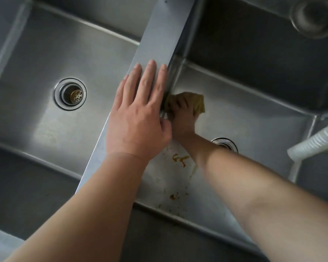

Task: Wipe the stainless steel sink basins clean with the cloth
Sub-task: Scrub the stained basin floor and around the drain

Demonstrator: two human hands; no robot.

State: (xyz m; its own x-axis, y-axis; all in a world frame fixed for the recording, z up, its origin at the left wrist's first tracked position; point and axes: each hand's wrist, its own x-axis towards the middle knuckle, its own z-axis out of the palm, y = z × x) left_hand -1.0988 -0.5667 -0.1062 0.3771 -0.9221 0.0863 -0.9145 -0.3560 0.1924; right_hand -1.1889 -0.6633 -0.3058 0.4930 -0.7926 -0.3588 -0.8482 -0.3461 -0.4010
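While left hand (pixel 138 118) fingers spread flat, right hand (pixel 180 114) fingers gripping crumpled yellow-tan cloth (pixel 198 103).

White corrugated hose (pixel 313 141) enters from the right edge, its open end over the right basin's near-right corner. Brown-orange stains (pixel 180 158) spot that basin's floor, near side.
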